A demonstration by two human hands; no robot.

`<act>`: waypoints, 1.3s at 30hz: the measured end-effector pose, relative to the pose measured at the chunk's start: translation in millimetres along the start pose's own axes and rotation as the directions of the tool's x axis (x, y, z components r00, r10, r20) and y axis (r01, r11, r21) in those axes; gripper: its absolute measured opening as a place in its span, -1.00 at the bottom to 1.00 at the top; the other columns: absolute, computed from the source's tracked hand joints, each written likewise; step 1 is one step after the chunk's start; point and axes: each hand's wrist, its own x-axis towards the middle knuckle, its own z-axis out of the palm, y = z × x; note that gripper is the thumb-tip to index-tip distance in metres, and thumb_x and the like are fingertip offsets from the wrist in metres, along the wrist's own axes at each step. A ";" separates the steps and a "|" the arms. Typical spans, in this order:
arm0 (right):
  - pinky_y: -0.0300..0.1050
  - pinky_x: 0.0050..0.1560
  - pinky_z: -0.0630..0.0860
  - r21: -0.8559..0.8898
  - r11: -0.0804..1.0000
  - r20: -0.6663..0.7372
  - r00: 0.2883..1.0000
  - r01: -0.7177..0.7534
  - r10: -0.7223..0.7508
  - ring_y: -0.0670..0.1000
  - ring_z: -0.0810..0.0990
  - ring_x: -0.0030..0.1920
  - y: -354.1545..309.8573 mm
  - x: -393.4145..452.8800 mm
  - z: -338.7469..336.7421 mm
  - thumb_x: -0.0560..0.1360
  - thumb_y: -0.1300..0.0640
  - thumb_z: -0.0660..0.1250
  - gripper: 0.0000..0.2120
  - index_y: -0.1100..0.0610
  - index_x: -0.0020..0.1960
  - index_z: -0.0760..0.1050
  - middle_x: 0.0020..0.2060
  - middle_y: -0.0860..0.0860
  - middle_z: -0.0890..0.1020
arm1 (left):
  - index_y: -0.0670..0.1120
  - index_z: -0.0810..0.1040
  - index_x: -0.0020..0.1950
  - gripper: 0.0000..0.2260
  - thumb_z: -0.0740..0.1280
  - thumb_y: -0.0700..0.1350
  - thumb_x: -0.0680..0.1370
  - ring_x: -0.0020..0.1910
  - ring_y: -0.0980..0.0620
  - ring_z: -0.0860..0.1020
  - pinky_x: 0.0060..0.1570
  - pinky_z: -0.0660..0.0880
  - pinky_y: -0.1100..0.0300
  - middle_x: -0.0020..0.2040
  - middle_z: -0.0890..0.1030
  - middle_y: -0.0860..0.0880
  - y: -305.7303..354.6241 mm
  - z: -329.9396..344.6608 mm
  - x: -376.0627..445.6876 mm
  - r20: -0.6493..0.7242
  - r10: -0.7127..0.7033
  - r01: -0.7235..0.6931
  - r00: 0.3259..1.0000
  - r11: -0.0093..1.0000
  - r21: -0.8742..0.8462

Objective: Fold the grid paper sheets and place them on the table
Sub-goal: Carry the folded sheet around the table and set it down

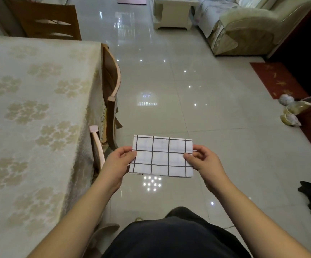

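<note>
Two bare forearms with no sleeves in view, left hand (116,164) and right hand (205,162) without rings or watch, dark navy clothing (173,237) over the torso

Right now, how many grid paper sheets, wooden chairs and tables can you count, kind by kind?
White grid paper sheet with black lines, held in the air by left hand and right hand: 1
Brown wooden chairs: 3
Table with beige floral cloth: 1
White low table: 1
Total: 6
</note>
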 end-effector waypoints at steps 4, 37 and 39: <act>-0.25 -0.28 0.49 0.010 1.000 -0.007 1.000 -0.028 0.028 -0.12 0.57 -0.32 -4.5 45.5 -2.1 0.48 0.27 0.44 -0.77 0.12 0.11 0.54 -0.34 -0.08 0.57 | -0.06 0.59 0.14 -0.81 0.40 -0.13 0.53 -0.14 0.00 0.52 -0.17 0.45 0.12 -0.13 0.64 -0.04 16.2 13.9 33.9 -0.027 0.024 -0.023 0.999 0.999 0.023; -0.05 -0.10 0.49 -0.041 0.999 0.202 0.979 -0.011 0.019 -0.03 0.50 -0.26 -149.2 476.0 22.1 0.48 0.26 0.43 -0.78 0.15 0.11 0.55 -0.38 -0.05 0.46 | -0.03 0.54 0.17 -0.76 0.41 -0.17 0.52 -0.16 -0.05 0.57 0.02 0.54 0.02 -0.22 0.56 -0.08 220.4 80.6 363.5 -0.146 0.134 -0.126 0.980 0.990 0.062; -0.01 -0.09 0.48 -0.060 0.998 0.231 0.973 -0.009 0.023 0.00 0.49 -0.22 -164.4 503.8 45.3 0.48 0.26 0.44 -0.77 0.15 0.12 0.55 -0.35 0.00 0.45 | 0.01 0.55 0.17 -0.74 0.42 -0.11 0.50 -0.09 -0.11 0.63 0.11 0.56 -0.10 -0.17 0.60 -0.14 236.0 65.9 385.4 -0.168 0.137 -0.128 0.976 0.990 0.067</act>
